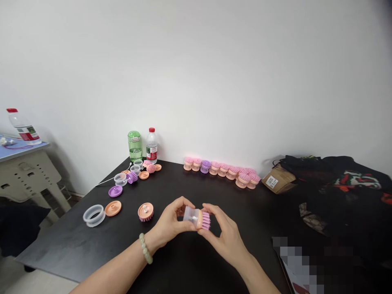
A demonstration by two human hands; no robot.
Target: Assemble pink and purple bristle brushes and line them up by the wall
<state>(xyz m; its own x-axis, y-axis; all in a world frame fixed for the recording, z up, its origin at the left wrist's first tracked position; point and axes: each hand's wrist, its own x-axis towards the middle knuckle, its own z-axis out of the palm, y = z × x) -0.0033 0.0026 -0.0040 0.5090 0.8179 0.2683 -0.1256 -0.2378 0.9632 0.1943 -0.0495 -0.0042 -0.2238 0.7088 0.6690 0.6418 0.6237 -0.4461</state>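
Over the middle of the black table (186,261), my two hands hold a small brush lying on its side. My left hand (168,224), with a beaded bracelet at the wrist, grips its clear plastic cup (190,215). The fingertips of my right hand (226,232) pinch the orange-rimmed brush head (204,220), whose pink bristles point right. Cup and head touch; whether they are locked together I cannot tell. Left of my hands, another brush head (145,211) rests bristles down, a whitish stem upward. Farther left are an orange disc (113,208) and clear rings (94,215).
A row of brushes (223,170), mostly pink with one purple, stands along the wall. A purple disc (115,191), a purple brush head (132,177), a green bottle (135,146) and a water bottle (151,146) are at back left. A brown paper package (279,179) and dark cloth (339,208) occupy the right.
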